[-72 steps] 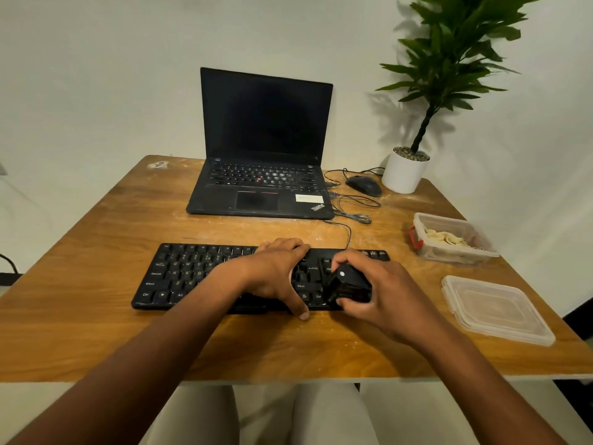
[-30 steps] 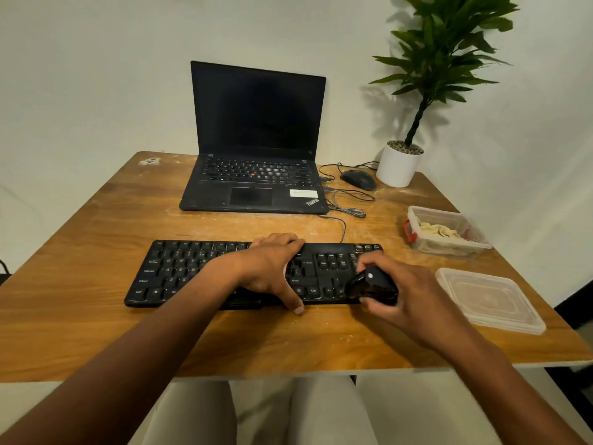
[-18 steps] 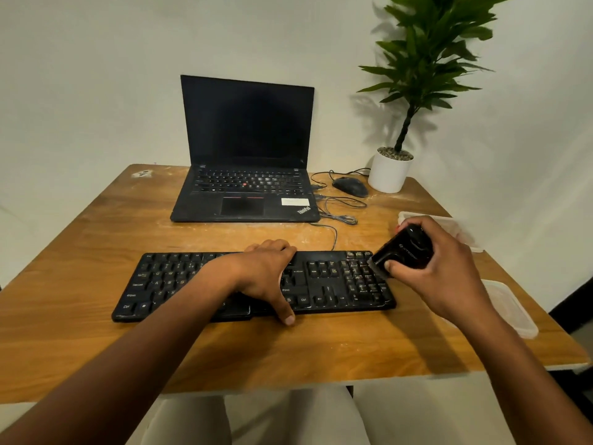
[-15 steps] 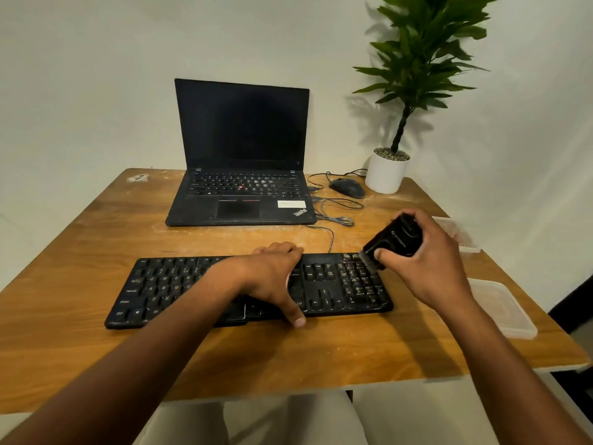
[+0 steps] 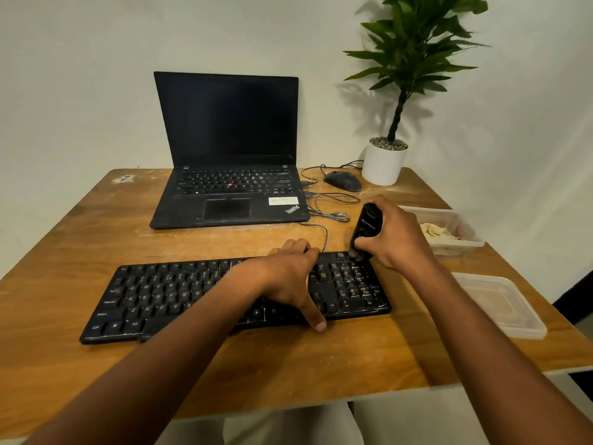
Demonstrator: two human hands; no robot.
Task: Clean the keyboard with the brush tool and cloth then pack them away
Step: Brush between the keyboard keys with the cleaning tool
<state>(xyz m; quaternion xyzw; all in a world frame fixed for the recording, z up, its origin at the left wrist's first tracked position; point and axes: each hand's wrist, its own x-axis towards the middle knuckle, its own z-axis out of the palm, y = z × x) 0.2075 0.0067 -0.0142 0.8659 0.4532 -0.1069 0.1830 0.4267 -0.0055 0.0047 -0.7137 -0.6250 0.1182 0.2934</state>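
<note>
Right now your right hand [image 5: 396, 234] grips the black stubby plastic brush tool [image 5: 366, 227], tilted with its lower end touching the top right corner of the flat black rectangular keyboard [image 5: 179, 293]. Your left hand [image 5: 290, 279] presses flat on the keys just beside it, fingers relaxed, thumb over the near edge. The keyboard's long axis runs left to right across the wooden bench [image 5: 80, 239], so most unbrushed keys likely lie leftward of your right hand. At right sit a clear plastic tub [image 5: 455, 248] and its lid [image 5: 500, 306].
</note>
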